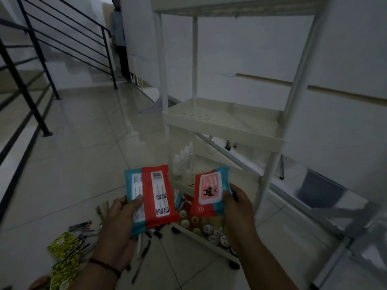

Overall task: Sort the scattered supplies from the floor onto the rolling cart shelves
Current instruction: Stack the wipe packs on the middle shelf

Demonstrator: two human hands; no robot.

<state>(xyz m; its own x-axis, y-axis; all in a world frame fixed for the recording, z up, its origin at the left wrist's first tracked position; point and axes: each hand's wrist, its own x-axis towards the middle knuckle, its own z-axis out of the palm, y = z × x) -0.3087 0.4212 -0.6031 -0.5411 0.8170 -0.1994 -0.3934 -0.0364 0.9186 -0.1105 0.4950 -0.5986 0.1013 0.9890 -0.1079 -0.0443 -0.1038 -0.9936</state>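
Both packs are up off the floor, just below the white plastic rolling cart's bare middle shelf (222,120): left hand (119,222) grips one red-and-teal soft wipes pack (154,197), right hand (238,208) pinches its twin (209,191), seemingly readied for shelving together.

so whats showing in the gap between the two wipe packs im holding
In the head view, clear bottles on the cart's bottom shelf show above, with another red packet and round caps lower down.
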